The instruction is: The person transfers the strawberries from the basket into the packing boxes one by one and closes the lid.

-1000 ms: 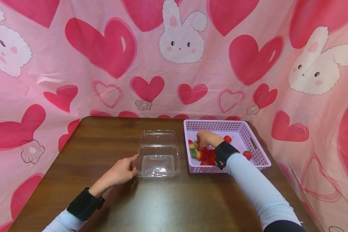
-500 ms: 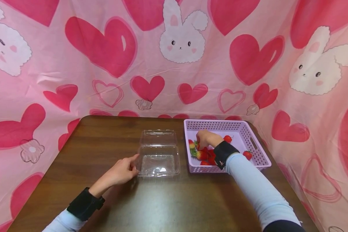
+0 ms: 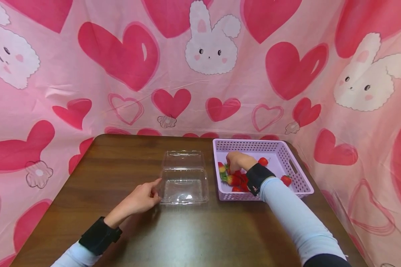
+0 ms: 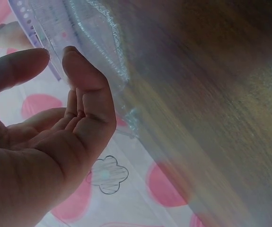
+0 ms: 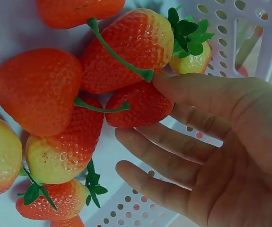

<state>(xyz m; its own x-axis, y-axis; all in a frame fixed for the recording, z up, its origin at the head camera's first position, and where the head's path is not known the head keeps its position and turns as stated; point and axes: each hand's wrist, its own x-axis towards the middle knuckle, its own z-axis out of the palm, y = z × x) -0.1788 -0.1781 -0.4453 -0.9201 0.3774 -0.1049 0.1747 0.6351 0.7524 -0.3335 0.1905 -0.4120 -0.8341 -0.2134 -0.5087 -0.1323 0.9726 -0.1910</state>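
In the head view, the fingertips of my left hand [image 3: 141,197] touch the left edge of a clear plastic container [image 3: 183,186], whose lid lies back behind it. Thumb and index finger stand apart at that edge in the left wrist view. My right hand [image 3: 241,162] is down inside the lilac basket [image 3: 263,142], among several red strawberries. The right wrist view shows that hand [image 5: 211,137] pinching a small red strawberry [image 5: 139,105] between thumb and index finger, its other fingers loosely spread. A larger strawberry [image 5: 128,49] with green leaves lies against it.
Two strawberries lie apart from the pile, one near the basket's middle [image 3: 263,161] and one to its right [image 3: 286,180]. The basket stands right of the container on the brown table [image 3: 187,233]. A pink cloth [image 3: 130,78] surrounds the table's back and sides.
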